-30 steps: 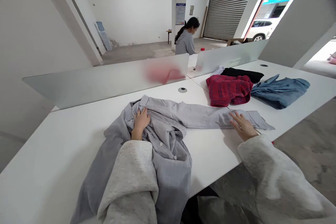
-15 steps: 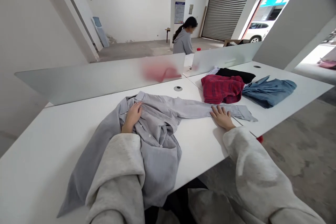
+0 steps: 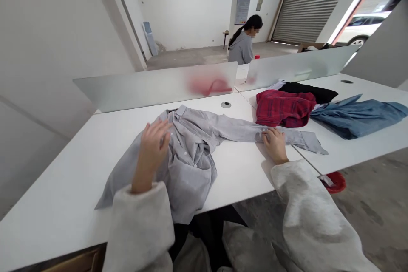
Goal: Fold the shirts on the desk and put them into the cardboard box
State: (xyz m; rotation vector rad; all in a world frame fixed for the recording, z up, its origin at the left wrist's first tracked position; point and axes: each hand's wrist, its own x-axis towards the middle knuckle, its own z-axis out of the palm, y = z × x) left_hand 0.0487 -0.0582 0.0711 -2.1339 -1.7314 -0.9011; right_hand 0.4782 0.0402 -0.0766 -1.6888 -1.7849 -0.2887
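A grey button-up shirt (image 3: 191,182) lies rumpled across the white table, its collar towards the far side and one sleeve stretched out to the right. Raised just above the shirt's left shoulder is my left hand (image 3: 153,144), open, fingers apart and holding nothing. My right hand (image 3: 276,144) is on the outstretched sleeve, its fingers curled onto the fabric at mid-length. The cuff end of that sleeve extends past my right hand. My left forearm and hand hide part of the shirt's left side.
Red plaid clothing (image 3: 283,108), a black garment (image 3: 310,90) and a blue garment (image 3: 360,114) lie at the right. Frosted dividers (image 3: 159,87) run along the far edge. A person (image 3: 244,44) in grey is beyond them. A red bin (image 3: 336,182) stands below the table's right edge.
My left hand has lifted off the shirt near the collar and moved slightly left. My right hand's fingers have curled on the sleeve. The view has turned left.
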